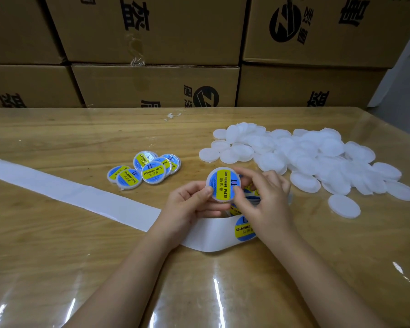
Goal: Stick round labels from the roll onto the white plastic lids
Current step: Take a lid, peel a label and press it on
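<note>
Blue-and-yellow labelled white lid [223, 183] pinched by left hand [189, 202] and right hand [265, 197] fingers [237, 190].

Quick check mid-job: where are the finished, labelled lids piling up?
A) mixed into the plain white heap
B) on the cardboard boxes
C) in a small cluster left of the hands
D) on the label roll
C: the labelled lids lie clustered left of the left hand, apart from the plain white lids heaped at the right; it and the right hand grip the lid in hand.
</note>
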Demonstrator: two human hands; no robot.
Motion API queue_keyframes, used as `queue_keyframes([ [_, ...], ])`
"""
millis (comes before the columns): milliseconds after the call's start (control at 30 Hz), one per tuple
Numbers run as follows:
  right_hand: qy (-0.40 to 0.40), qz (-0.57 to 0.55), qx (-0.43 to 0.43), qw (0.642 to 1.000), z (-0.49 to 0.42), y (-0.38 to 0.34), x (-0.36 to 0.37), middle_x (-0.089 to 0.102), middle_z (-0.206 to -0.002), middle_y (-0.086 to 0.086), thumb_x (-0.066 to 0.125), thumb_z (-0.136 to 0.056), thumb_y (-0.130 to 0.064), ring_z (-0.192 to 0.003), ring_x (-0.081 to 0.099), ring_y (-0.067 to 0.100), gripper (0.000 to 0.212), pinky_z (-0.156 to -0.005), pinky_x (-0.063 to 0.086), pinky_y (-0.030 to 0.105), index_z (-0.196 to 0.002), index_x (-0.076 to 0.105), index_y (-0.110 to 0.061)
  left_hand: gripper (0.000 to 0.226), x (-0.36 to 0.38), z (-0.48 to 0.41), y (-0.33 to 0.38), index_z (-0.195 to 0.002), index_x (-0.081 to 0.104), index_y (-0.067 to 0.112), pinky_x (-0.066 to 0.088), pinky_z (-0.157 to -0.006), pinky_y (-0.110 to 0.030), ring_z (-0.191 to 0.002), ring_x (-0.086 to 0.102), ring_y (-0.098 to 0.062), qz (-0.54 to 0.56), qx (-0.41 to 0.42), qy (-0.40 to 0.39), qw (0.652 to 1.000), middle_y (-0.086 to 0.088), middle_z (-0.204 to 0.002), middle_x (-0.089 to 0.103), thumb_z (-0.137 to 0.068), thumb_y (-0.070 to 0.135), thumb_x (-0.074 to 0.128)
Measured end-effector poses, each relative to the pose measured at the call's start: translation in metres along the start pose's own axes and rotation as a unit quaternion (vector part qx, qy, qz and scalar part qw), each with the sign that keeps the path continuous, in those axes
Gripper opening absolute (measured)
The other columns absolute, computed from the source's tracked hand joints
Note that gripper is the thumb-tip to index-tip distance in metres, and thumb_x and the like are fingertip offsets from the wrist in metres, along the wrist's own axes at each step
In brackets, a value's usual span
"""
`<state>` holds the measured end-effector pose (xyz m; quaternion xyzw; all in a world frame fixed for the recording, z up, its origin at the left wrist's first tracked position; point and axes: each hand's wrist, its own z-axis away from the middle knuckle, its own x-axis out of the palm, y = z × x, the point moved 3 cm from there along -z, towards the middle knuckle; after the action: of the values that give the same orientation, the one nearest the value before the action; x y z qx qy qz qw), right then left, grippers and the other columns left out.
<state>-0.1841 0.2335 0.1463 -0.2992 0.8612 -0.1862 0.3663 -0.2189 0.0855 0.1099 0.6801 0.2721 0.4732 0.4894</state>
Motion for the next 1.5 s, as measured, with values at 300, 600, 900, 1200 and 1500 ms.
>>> queue_keyframes([
  [300, 0.012, -0.039, 0.061, 0.997, 0.000, 0.005, -0.003, 0.053, -0.067, -0.018, 0.054, -0.083, -0.027, -0.078, 0.050, 0.001, 0.016, -0.091, 0.026, 0.022, -0.090, 0.068, -0.024, 0.019, 0.003, 0.002, -0.002, -0.098, 0.067, 0.011, 0.056, -0.064, -0.024, -0.082, 0.072, -0.024, -0.007, 0.000, -0.024, 1.000, -0.010, -0.089, 0.074, -0.086, 0.022, 0.057],
  [600, 0.033, -0.034, 0.085, 0.995, 0.003, 0.011, -0.002, 0.048, -0.061, -0.015, 0.068, -0.084, -0.017, -0.087, 0.038, -0.023, 0.022, -0.084, 0.038, 0.044, -0.070, 0.050, -0.020, 0.027, 0.008, 0.005, -0.003, -0.095, 0.070, 0.013, 0.055, -0.065, -0.023, -0.080, 0.072, -0.025, -0.031, -0.009, -0.046, 0.998, -0.013, -0.087, 0.074, -0.078, 0.033, 0.064],
  [900, 0.048, -0.001, 0.082, 0.995, 0.004, 0.009, 0.002, 0.050, -0.059, -0.010, 0.071, -0.078, -0.029, -0.085, 0.036, -0.024, 0.030, -0.083, 0.039, 0.043, -0.068, 0.047, -0.014, 0.020, 0.009, 0.006, -0.002, -0.091, 0.075, 0.020, 0.055, -0.068, -0.024, -0.079, 0.072, -0.025, -0.060, -0.015, -0.050, 0.997, -0.011, -0.085, 0.074, -0.086, 0.020, 0.056],
  [1200, 0.005, 0.033, 0.101, 0.994, 0.004, 0.005, 0.003, 0.041, -0.063, -0.016, 0.063, -0.064, -0.059, -0.093, 0.021, -0.033, 0.048, -0.081, 0.040, 0.044, -0.073, 0.043, -0.017, 0.018, 0.009, 0.007, -0.002, -0.082, 0.075, 0.017, 0.055, -0.069, -0.025, -0.076, 0.072, -0.025, -0.080, -0.020, -0.050, 0.995, -0.010, -0.079, 0.073, -0.086, 0.016, 0.057],
  [1500, -0.025, 0.007, 0.095, 0.995, 0.003, -0.002, 0.003, 0.043, -0.073, -0.024, 0.058, -0.059, -0.067, -0.096, 0.019, -0.031, 0.054, -0.083, 0.043, 0.047, -0.080, 0.050, -0.018, 0.014, 0.005, 0.005, 0.000, -0.067, 0.072, 0.023, 0.054, -0.057, -0.021, -0.065, 0.071, -0.017, -0.059, -0.008, -0.032, 0.998, -0.007, -0.066, 0.071, -0.077, 0.033, 0.070],
])
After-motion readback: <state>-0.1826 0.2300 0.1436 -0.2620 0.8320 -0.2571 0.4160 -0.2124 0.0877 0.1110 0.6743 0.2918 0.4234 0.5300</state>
